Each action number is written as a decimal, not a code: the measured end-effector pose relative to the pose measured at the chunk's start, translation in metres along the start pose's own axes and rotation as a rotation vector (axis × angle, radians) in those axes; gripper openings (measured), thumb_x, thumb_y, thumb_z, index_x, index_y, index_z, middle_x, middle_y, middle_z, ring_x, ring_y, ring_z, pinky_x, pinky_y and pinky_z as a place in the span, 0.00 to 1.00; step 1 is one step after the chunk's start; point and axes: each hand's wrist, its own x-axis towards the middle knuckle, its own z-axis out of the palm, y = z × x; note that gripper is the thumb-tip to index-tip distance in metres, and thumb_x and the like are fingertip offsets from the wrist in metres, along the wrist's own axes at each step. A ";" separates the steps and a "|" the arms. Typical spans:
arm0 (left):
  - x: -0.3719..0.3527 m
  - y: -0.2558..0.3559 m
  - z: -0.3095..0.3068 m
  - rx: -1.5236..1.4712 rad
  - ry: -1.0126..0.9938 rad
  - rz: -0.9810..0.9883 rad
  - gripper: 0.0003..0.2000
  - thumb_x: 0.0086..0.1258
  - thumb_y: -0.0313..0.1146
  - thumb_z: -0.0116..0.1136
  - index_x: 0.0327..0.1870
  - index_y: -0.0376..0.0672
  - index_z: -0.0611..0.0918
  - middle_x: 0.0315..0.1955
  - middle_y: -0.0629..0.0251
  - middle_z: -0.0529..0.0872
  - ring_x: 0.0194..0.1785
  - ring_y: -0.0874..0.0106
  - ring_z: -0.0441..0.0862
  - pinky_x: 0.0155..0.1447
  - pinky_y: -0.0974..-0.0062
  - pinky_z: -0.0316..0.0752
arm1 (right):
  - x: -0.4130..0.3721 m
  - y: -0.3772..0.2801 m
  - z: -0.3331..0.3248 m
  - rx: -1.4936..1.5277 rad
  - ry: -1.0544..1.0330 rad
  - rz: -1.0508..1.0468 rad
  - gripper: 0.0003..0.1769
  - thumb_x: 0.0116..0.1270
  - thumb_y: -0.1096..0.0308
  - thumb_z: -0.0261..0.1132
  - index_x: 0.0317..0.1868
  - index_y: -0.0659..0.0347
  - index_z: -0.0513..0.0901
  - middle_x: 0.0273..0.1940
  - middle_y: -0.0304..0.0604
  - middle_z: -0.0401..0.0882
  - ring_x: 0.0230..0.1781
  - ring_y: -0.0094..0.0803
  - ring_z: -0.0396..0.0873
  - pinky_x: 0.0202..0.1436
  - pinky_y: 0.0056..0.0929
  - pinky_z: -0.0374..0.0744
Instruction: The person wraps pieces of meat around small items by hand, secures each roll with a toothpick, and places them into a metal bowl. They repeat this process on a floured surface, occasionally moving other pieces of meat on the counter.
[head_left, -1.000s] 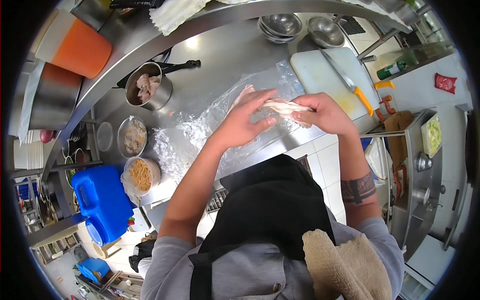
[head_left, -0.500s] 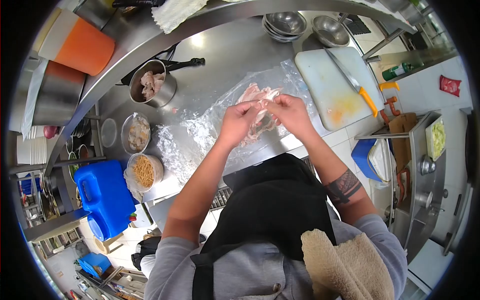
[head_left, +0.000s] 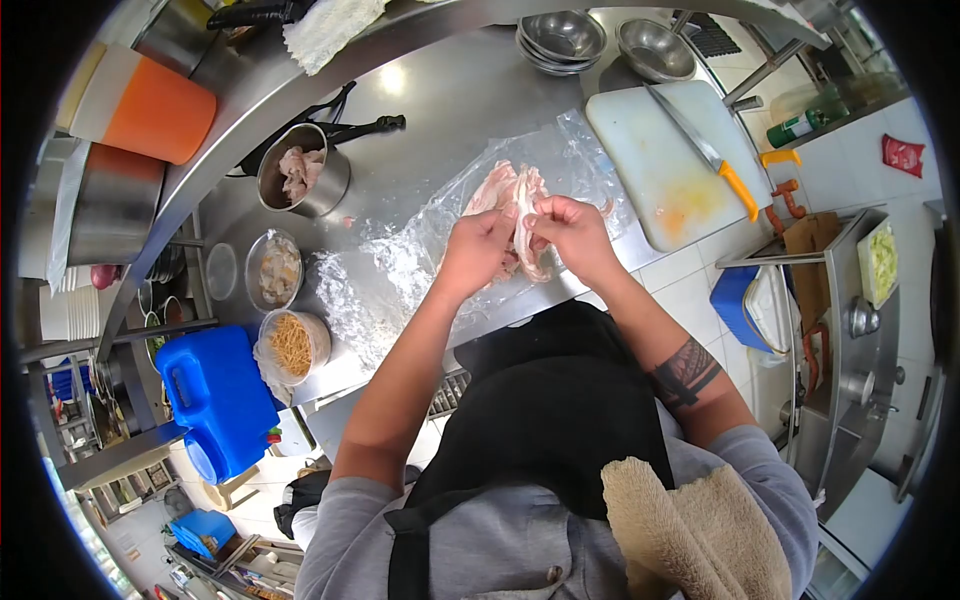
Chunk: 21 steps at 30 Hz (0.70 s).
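Note:
My left hand (head_left: 478, 253) and my right hand (head_left: 575, 238) are close together over the steel table, fingers pinched. Between them they hold a strip of raw meat (head_left: 523, 210), streaked pink and white like bacon, folded lengthwise. More raw meat slices (head_left: 492, 188) lie just behind and beneath my fingers, on a sheet of clear plastic (head_left: 575, 160). White flour (head_left: 345, 300) is scattered to the left of my left hand. Part of the meat is hidden by my hands.
To the left stand a steel pot (head_left: 328, 185) of pale meat, a bowl (head_left: 275, 268) of food pieces and a tub (head_left: 292, 345) of thin yellow strips. On the right, a knife (head_left: 700, 145) lies on a white cutting board (head_left: 640, 130). Steel bowls (head_left: 562, 40) sit at the back.
The strip between my hands has gone from bunched at my fingertips to a longer upright fold. My right hand has turned and shifted slightly down. The view has shifted a little.

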 end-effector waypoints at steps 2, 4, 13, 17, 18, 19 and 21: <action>0.000 0.000 -0.002 -0.099 -0.024 0.037 0.14 0.83 0.34 0.66 0.54 0.30 0.90 0.40 0.60 0.92 0.41 0.76 0.90 0.47 0.73 0.86 | 0.001 0.003 0.000 0.063 0.010 0.003 0.10 0.78 0.68 0.71 0.46 0.68 0.88 0.39 0.40 0.90 0.34 0.23 0.86 0.41 0.26 0.85; -0.006 0.004 0.002 0.032 0.040 0.162 0.14 0.82 0.34 0.67 0.55 0.30 0.90 0.43 0.60 0.92 0.45 0.75 0.90 0.50 0.72 0.86 | -0.002 -0.002 0.004 0.128 0.023 0.011 0.11 0.80 0.66 0.70 0.46 0.68 0.88 0.39 0.39 0.90 0.35 0.22 0.86 0.42 0.26 0.86; -0.015 0.006 0.012 0.157 0.175 0.334 0.10 0.78 0.32 0.69 0.52 0.35 0.91 0.40 0.55 0.92 0.42 0.66 0.90 0.50 0.70 0.83 | -0.005 -0.013 0.007 0.066 0.047 -0.026 0.13 0.82 0.65 0.68 0.54 0.69 0.87 0.44 0.43 0.90 0.40 0.25 0.88 0.39 0.25 0.88; -0.011 0.005 0.007 0.347 0.224 0.379 0.10 0.77 0.32 0.69 0.50 0.34 0.91 0.38 0.54 0.93 0.41 0.65 0.91 0.48 0.71 0.82 | 0.000 0.003 0.002 -0.153 0.065 -0.191 0.10 0.79 0.71 0.68 0.52 0.69 0.87 0.45 0.43 0.89 0.41 0.27 0.87 0.43 0.28 0.85; -0.011 0.004 0.008 0.346 0.225 0.378 0.10 0.77 0.32 0.69 0.50 0.34 0.91 0.38 0.54 0.93 0.41 0.65 0.91 0.48 0.71 0.82 | 0.000 0.003 0.002 -0.310 0.057 -0.371 0.09 0.78 0.72 0.68 0.51 0.69 0.87 0.44 0.44 0.89 0.41 0.27 0.86 0.44 0.29 0.84; -0.011 0.004 0.010 0.373 0.307 0.456 0.10 0.76 0.32 0.68 0.48 0.34 0.91 0.37 0.54 0.93 0.37 0.65 0.90 0.45 0.70 0.82 | 0.000 0.004 0.003 -0.311 0.057 -0.370 0.09 0.78 0.72 0.68 0.51 0.69 0.87 0.44 0.44 0.89 0.41 0.27 0.86 0.44 0.29 0.84; -0.012 0.004 0.010 0.399 0.390 0.531 0.10 0.76 0.32 0.68 0.47 0.34 0.91 0.36 0.54 0.92 0.34 0.66 0.88 0.41 0.68 0.81 | -0.002 0.003 0.006 -0.357 0.035 -0.385 0.07 0.76 0.73 0.68 0.49 0.69 0.86 0.43 0.44 0.87 0.40 0.27 0.84 0.44 0.31 0.82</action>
